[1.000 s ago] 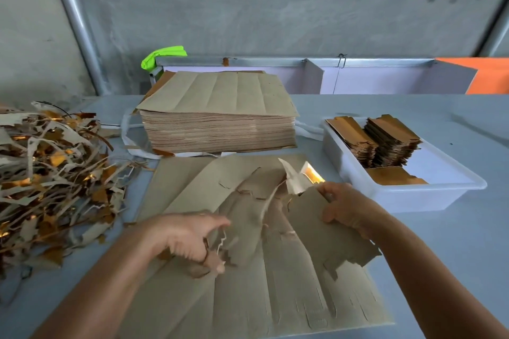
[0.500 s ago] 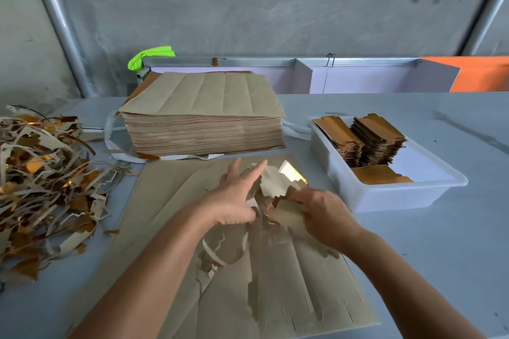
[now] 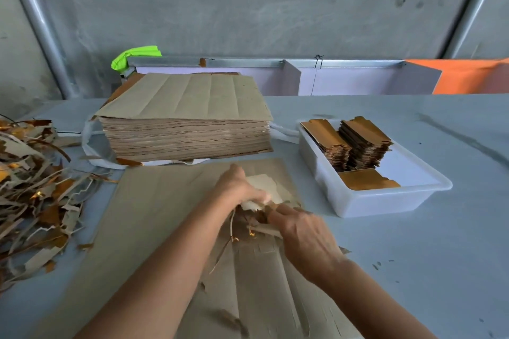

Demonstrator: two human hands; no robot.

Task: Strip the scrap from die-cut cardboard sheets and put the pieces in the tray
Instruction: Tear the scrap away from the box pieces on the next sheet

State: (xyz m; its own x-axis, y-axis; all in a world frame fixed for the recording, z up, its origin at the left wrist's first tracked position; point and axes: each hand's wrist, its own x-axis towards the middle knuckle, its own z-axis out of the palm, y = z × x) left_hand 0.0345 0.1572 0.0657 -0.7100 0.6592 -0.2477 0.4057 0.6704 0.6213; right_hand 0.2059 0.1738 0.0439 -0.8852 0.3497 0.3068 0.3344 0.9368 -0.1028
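On the grey bench (image 3: 413, 270), both hands have closed in: left hand (image 3: 237, 187) and right hand (image 3: 303, 231) now grip the torn brown cardboard scrap (image 3: 264, 190), bunching it off the flat die-cut sheet (image 3: 165, 201); tearing looks nearly done.

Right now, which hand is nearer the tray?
Right. The right hand lies just left of the tray; the left hand is farther left, over the sheet.

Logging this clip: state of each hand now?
Left hand: gripping a pale torn cardboard piece.
Right hand: gripping crumpled scrap.
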